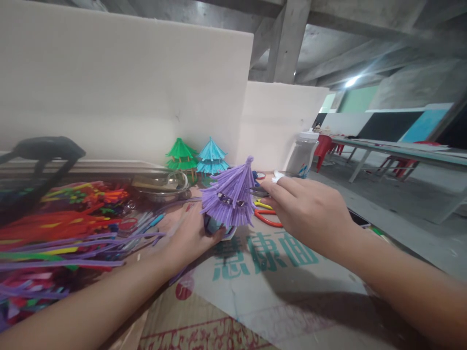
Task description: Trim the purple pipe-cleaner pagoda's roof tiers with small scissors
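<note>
Purple model: a two-tiered, pagoda-like model of fuzzy purple stems [231, 194] is held at centre frame, leaning slightly right.
Left hand [188, 240]: thumb and fingers are closed partway around the model's base.
Right hand [310, 206]: a small dark tool [260, 191] is pinched near the roof's right edge; contact cannot be confirmed.
Roof tiers: stems may be bent or loosened if snagged by the tool tip.
Base: slip may be caused by side pressure, as support is given low down only.
Right of centre: the right fingers may be obstructed by a red-orange looped handle [268, 222] just below.
Left frame: loose purple stems [62, 264] may be dragged by the left forearm.
Behind: a green tiered model [179, 150] and a light-blue tiered model [211, 155] may be knocked over by backward movement.
</note>
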Action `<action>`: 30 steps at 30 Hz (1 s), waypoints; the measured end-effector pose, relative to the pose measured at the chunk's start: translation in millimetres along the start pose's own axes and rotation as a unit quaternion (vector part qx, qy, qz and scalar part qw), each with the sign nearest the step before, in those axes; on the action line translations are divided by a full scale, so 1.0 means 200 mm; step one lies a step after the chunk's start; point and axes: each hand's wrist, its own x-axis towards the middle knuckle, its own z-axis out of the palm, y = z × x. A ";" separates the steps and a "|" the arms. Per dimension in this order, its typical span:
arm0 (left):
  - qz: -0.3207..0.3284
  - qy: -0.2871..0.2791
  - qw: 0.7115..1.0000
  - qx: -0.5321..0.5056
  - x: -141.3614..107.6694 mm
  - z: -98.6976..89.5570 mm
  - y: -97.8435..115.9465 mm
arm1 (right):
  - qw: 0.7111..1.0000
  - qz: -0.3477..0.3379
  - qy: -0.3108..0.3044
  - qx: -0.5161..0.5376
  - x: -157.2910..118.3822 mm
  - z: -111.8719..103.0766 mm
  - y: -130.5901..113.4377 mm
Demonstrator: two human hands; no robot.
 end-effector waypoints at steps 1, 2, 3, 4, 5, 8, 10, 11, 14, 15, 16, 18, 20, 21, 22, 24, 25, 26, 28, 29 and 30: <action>0.000 -0.002 1.000 0.001 0.00 0.00 0.00 | 1.000 -0.004 -0.001 -0.004 0.00 0.00 0.00; -0.001 -0.005 1.000 0.005 0.00 0.00 0.00 | 1.000 -0.007 -0.001 -0.006 0.00 0.01 0.01; -0.003 -0.007 1.000 0.009 0.00 0.00 0.00 | 1.000 -0.008 0.003 -0.006 -0.01 0.01 0.01; -0.004 -0.008 1.000 0.013 0.00 0.00 0.00 | 1.000 -0.010 0.006 -0.004 -0.01 0.02 0.01; -0.003 -0.009 1.000 0.014 0.00 0.00 0.00 | 1.000 -0.010 0.008 -0.002 -0.01 0.02 0.01; 0.008 -0.010 1.000 0.010 0.00 0.00 0.00 | 1.000 -0.015 0.007 -0.002 -0.01 0.03 0.01; 0.009 -0.012 1.000 0.014 -0.01 -0.01 0.00 | 1.000 -0.016 0.004 -0.003 -0.01 0.03 0.01; 0.007 -0.013 1.000 0.019 -0.01 -0.01 0.00 | 1.000 -0.014 0.003 -0.004 -0.01 0.03 0.01; 0.009 -0.017 0.999 0.028 -0.01 -0.01 0.00 | 1.000 -0.009 0.002 -0.007 -0.01 0.03 0.00; 0.012 -0.018 0.999 0.029 -0.01 -0.01 0.00 | 1.000 -0.008 0.001 -0.008 -0.01 0.03 0.00; 0.013 -0.019 0.999 0.029 -0.01 -0.01 0.00 | 1.000 -0.007 -0.001 -0.008 -0.01 0.03 0.00; 0.013 -0.019 0.999 0.027 -0.01 -0.01 0.00 | 1.000 -0.007 -0.002 -0.010 -0.01 0.03 0.00; 0.010 -0.018 0.999 0.026 0.00 -0.01 0.00 | 1.000 -0.006 -0.001 -0.014 -0.01 0.03 0.00; 0.008 -0.018 0.999 0.026 0.00 -0.01 0.00 | 1.000 -0.005 -0.001 -0.014 -0.01 0.03 0.00; 0.006 -0.018 0.999 0.027 0.00 -0.01 0.00 | 1.000 -0.005 -0.003 -0.013 -0.01 0.03 0.00; 0.005 -0.020 0.999 0.029 0.00 -0.01 0.00 | 1.000 -0.005 -0.006 -0.008 -0.01 0.03 0.00; 0.006 -0.022 0.999 0.029 -0.01 -0.01 0.00 | 1.000 -0.004 -0.007 -0.006 -0.01 0.03 0.00; 0.007 -0.022 0.999 0.029 -0.01 -0.01 0.00 | 1.000 -0.004 -0.007 -0.004 -0.01 0.03 0.00; 0.008 -0.023 0.999 0.031 -0.01 -0.01 0.00 | 1.000 -0.003 -0.008 -0.003 -0.01 0.03 0.00; 0.008 -0.023 0.999 0.031 -0.01 -0.01 0.00 | 1.000 -0.003 -0.009 -0.002 -0.01 0.03 0.00; 0.007 -0.023 0.999 0.032 -0.01 -0.01 0.00 | 1.000 -0.004 -0.010 -0.002 -0.01 0.03 0.00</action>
